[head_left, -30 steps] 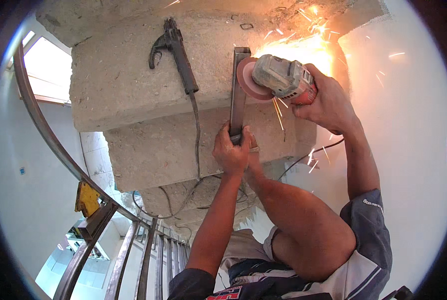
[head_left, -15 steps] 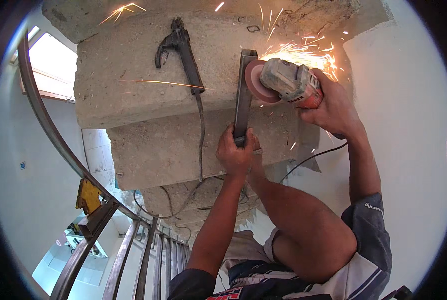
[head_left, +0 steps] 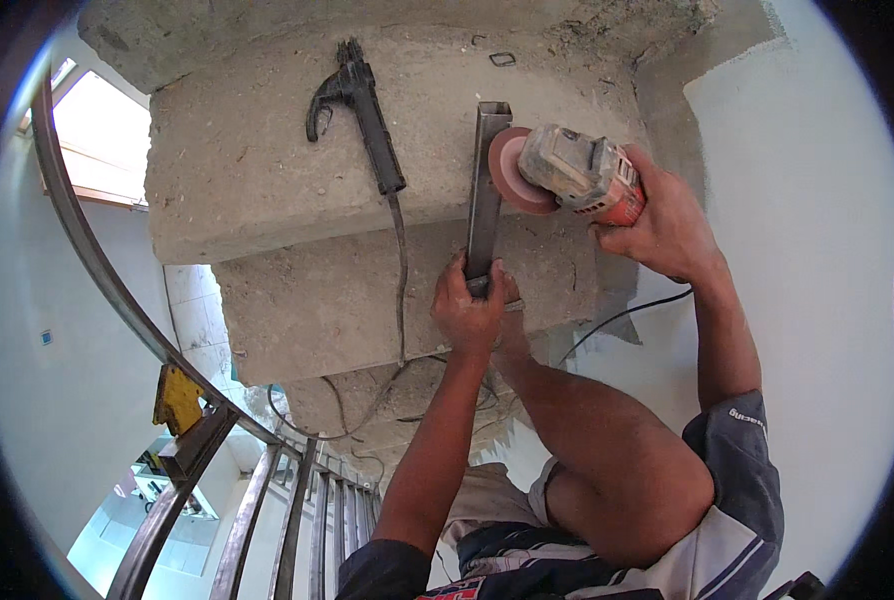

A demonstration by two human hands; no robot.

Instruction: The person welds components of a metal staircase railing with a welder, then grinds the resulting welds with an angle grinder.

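A square steel tube [head_left: 487,190] lies lengthwise on a rough concrete stair step [head_left: 267,190]. My left hand [head_left: 473,312] grips its near end and holds it down. My right hand [head_left: 667,222] holds a dusty angle grinder [head_left: 579,172] with a red body. Its pinkish disc [head_left: 515,172] stands beside the tube's far part, at its right face. No sparks show now. The grinder's black cord [head_left: 627,315] runs down below my right wrist.
A welding electrode holder [head_left: 359,115] with its cable [head_left: 399,290] lies on the same step, left of the tube. A curved metal railing [head_left: 117,300] with balusters [head_left: 297,520] runs along the left. A white wall [head_left: 817,250] is close on the right. A small metal link [head_left: 502,59] lies higher up.
The sparks seen around the disc in both earlier frames have stopped. The grinder has shifted slightly down and left along the tube. My left hand keeps its hold.
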